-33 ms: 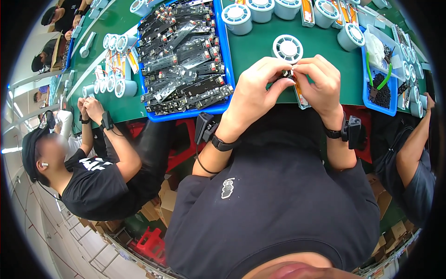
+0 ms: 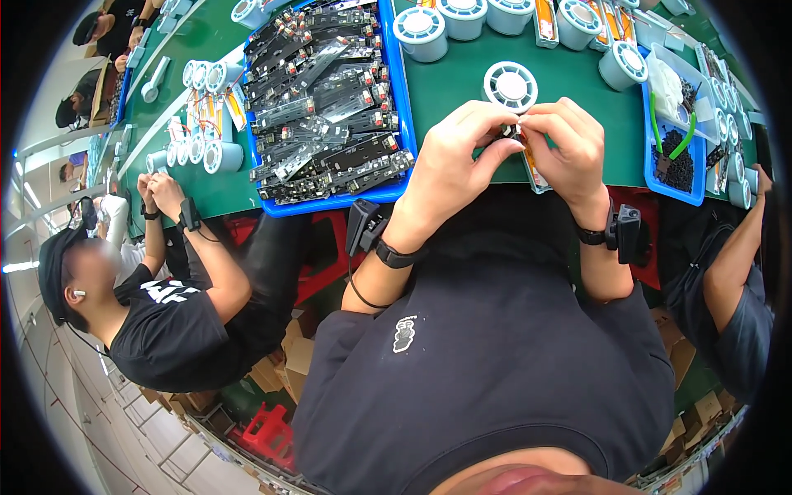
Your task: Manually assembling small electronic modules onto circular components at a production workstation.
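My left hand point(image 2: 450, 157) and my right hand point(image 2: 565, 148) meet fingertip to fingertip above the near edge of the green table point(image 2: 462, 91). Between the fingertips both pinch one small dark part point(image 2: 513, 132); its shape is mostly hidden by the fingers. A narrow clear strip with orange pieces point(image 2: 536, 175) lies under my right hand. Just beyond my fingers stands a white tape reel point(image 2: 510, 85). Each of my wrists carries a black band with a small black device.
A blue tray point(image 2: 394, 99) piled with black circuit strips lies at the left. Several white reels line the table's far side. A blue bin point(image 2: 676, 169) with black bits and green tweezers sits at the right. One person works on my left, another on my right.
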`<move>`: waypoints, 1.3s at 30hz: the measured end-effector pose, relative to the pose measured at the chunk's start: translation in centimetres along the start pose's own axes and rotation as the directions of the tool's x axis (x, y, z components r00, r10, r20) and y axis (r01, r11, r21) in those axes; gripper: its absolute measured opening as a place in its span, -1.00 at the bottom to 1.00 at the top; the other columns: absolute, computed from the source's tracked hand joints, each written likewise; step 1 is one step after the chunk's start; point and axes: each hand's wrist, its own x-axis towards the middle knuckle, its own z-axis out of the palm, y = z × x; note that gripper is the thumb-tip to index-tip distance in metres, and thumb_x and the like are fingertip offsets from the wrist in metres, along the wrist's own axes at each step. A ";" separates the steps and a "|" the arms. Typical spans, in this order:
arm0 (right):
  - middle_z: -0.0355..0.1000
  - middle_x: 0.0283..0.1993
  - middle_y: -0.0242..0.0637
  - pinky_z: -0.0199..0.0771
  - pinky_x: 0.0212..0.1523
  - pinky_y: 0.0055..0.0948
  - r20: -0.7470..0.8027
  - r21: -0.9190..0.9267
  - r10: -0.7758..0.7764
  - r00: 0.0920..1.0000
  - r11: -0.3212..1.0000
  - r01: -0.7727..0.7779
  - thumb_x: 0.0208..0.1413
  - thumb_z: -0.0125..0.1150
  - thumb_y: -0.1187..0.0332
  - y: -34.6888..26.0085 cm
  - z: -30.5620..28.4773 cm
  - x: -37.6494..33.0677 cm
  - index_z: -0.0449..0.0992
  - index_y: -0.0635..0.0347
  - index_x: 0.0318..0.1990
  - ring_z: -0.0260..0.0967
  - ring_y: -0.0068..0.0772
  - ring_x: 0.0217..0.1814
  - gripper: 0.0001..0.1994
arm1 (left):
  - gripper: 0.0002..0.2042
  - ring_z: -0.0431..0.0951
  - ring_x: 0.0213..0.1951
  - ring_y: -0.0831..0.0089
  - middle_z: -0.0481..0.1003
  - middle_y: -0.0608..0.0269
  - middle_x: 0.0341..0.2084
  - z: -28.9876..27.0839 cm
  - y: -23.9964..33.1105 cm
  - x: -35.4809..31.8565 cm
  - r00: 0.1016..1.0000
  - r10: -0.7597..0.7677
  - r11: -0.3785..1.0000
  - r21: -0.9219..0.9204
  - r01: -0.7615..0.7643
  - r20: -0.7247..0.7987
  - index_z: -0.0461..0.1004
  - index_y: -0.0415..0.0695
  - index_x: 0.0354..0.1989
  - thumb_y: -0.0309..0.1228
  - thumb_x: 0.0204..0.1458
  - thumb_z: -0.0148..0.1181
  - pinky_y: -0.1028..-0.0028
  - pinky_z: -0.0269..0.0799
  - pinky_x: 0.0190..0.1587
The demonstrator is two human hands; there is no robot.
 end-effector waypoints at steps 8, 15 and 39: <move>0.60 -0.35 -0.21 0.42 -0.46 -0.42 -0.018 0.038 -0.029 0.999 0.999 0.030 -0.15 0.43 0.72 0.2 0.2 0.0 0.55 0.26 -0.37 0.45 -0.29 -0.46 -0.78 | -0.70 0.65 -0.25 0.35 0.54 0.11 -0.15 0.2 -0.4 -0.3 0.997 -0.077 0.990 -0.116 0.076 -0.006 0.53 -0.22 -0.01 -0.62 0.07 0.38 0.42 0.72 -0.17; 0.61 -0.35 -0.31 0.44 -0.48 -0.41 -0.041 0.096 -0.032 0.999 0.995 0.036 -0.17 0.45 0.64 0.9 0.5 -0.4 0.56 0.21 -0.38 0.45 -0.32 -0.46 -0.79 | -0.68 0.66 -0.21 0.35 0.54 0.11 -0.12 0.3 -0.2 -0.4 0.995 -0.099 0.976 -0.191 0.103 0.030 0.53 -0.22 0.01 -0.64 0.06 0.38 0.41 0.73 -0.14; 0.56 -0.33 -0.26 0.47 -0.37 -0.28 0.135 -0.005 -0.008 0.991 1.000 0.009 -0.13 0.39 0.61 -0.1 -0.7 0.8 0.51 0.25 -0.39 0.49 -0.17 -0.38 -0.84 | -0.70 0.67 -0.18 0.32 0.56 0.12 -0.15 0.6 0.6 -0.4 0.998 -0.064 0.994 0.085 0.064 -0.004 0.60 -0.26 -0.07 -0.55 0.01 0.48 0.42 0.72 -0.16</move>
